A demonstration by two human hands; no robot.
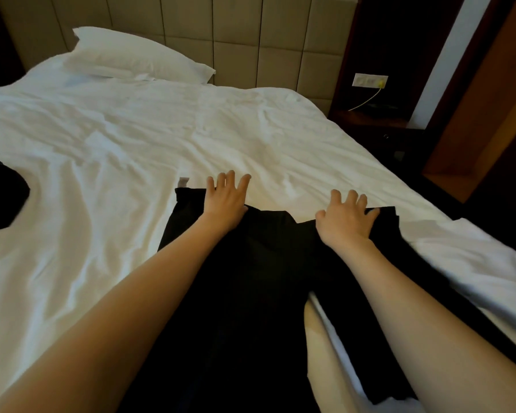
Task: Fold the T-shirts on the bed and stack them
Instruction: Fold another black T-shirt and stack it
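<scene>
A black T-shirt lies spread on the white bed, reaching from the near edge toward the middle. My left hand rests flat on its far left edge, fingers spread and reaching onto the sheet. My right hand presses on its far right edge with fingers spread. A small white tag shows at the shirt's far left corner. Another black garment lies bunched at the bed's left edge, partly cut off by the frame.
A white pillow sits at the head of the bed against a padded beige headboard. A dark nightstand with a wall socket and cable stands to the right. The bed's right edge drops to dark floor.
</scene>
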